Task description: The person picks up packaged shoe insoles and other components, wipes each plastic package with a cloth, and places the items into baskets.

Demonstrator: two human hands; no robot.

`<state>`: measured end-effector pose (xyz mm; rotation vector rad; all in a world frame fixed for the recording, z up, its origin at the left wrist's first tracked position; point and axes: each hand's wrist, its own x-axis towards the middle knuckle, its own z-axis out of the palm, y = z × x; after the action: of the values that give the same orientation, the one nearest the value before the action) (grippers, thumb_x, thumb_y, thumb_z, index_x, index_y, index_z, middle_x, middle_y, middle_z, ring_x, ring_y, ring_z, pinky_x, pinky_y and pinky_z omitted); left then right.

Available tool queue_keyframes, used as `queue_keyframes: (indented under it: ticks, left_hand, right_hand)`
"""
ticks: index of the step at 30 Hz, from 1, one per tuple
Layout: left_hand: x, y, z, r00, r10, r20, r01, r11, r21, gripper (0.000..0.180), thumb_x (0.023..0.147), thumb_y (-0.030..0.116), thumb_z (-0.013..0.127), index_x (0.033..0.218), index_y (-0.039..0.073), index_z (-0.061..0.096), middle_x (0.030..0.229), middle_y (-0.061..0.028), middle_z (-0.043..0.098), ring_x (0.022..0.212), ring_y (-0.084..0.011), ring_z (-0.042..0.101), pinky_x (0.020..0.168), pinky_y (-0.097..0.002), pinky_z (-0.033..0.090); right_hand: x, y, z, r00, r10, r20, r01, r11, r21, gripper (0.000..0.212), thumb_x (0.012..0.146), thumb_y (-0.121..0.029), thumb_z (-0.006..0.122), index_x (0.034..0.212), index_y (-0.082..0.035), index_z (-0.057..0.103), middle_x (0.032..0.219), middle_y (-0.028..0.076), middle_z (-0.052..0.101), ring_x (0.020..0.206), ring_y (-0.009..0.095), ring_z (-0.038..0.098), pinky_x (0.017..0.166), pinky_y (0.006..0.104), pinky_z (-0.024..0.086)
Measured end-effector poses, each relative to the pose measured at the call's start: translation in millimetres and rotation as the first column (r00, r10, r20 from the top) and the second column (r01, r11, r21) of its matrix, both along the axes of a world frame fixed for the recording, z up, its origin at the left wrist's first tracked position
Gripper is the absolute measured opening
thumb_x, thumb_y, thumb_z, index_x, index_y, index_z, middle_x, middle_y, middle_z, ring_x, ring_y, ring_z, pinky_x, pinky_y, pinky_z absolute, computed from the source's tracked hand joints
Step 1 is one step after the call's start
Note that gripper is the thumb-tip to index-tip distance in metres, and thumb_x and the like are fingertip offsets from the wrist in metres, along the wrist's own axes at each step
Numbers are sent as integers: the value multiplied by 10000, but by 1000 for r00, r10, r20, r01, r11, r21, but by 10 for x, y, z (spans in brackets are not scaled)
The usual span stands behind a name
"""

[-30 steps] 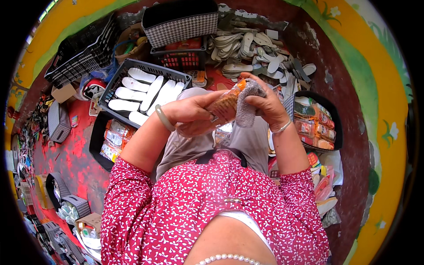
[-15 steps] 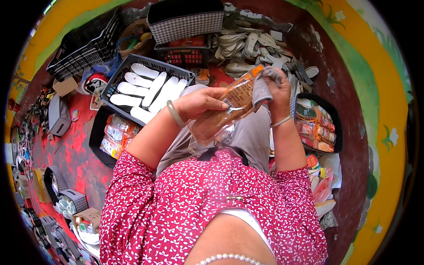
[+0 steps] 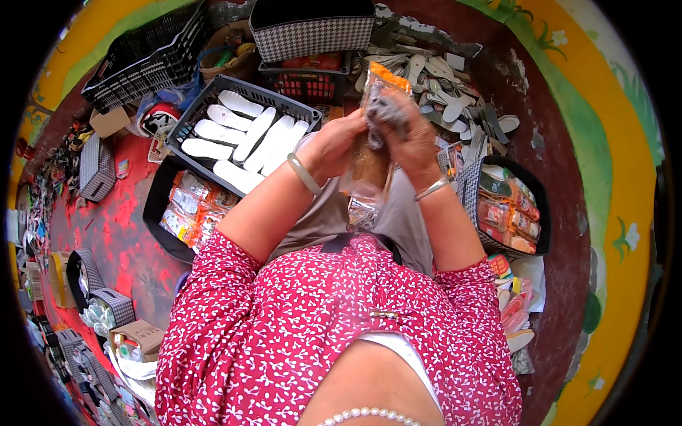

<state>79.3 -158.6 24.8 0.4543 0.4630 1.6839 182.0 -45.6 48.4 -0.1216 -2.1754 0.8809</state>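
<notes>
Above my lap I hold a clear plastic packet (image 3: 370, 172) with brown, flat contents and an orange top end. It stands nearly upright. My left hand (image 3: 332, 148) grips its left edge, fingers closed around it. My right hand (image 3: 416, 145) presses a bunched grey cloth (image 3: 387, 113) against the packet's upper front. The cloth and fingers hide much of the packet's face. Left of my hands, a dark plastic crate (image 3: 175, 137) holds several white insoles (image 3: 254, 136).
Fabric boxes of orange packets stand at my left (image 3: 158, 231) and right (image 3: 544, 224). Loose insoles (image 3: 455, 106) are heaped at the back right. A houndstooth box (image 3: 312, 35) and an empty black crate (image 3: 142, 71) are at the back. Small goods crowd the far left.
The packet has turned from slanted to nearly upright. My right hand has moved left and down with the cloth, over the packet's front. My left hand has shifted slightly up and left.
</notes>
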Motion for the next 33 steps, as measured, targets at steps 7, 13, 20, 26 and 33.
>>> queue_keyframes:
  ticks: [7, 13, 20, 26, 33]
  left_hand:
    - [-81, 87, -264, 958, 88, 272, -74, 995, -61, 368, 977, 248, 351, 1205, -15, 471, 1106, -168, 589, 990, -273, 601, 911, -440, 476]
    - [-215, 85, -187, 944, 277, 181, -236, 946, -220, 365, 977, 226, 281, 1200, -15, 442, 1085, -199, 564, 990, -316, 582, 899, -457, 475]
    - [-484, -19, -155, 900, 380, 213, -371, 925, -85, 488, 985, 281, 191, 1276, -86, 326, 1164, -300, 501, 1073, -421, 517, 945, -544, 417]
    - [-601, -198, -138, 804, 532, 266, -546, 837, -25, 448, 988, 276, 220, 1315, -15, 316, 1211, -271, 478, 1101, -416, 506, 960, -538, 409]
    - [-528, -328, -37, 801, 594, 71, -593, 772, 231, 425, 981, 256, 302, 1343, 34, 305, 1256, -226, 472, 1150, -414, 481, 982, -529, 394]
  right_hand:
    - [111, -97, -91, 961, 219, 169, -236, 968, 83, 505, 703, -16, 655, 1192, -105, 566, 1258, 117, 547, 1233, 263, 464, 1068, 404, 277]
    - [323, -235, 95, 822, 427, 377, -482, 874, 61, 474, 706, 3, 660, 1157, -131, 608, 1284, 86, 539, 1279, 244, 418, 1086, 407, 230]
    - [520, -281, -77, 840, 342, 422, -458, 863, 213, 432, 709, 10, 605, 1117, -133, 610, 1258, 93, 552, 1211, 281, 481, 1027, 411, 325]
    - [689, 166, -225, 919, 361, 156, -168, 719, -674, 314, 832, -38, 600, 1144, -35, 564, 1120, 60, 601, 1052, 178, 569, 918, 322, 458]
    - [668, 359, 237, 912, 161, -378, -387, 32, -921, 573, 932, -436, 451, 1291, 10, 421, 1233, 162, 527, 1144, 292, 515, 1010, 433, 384]
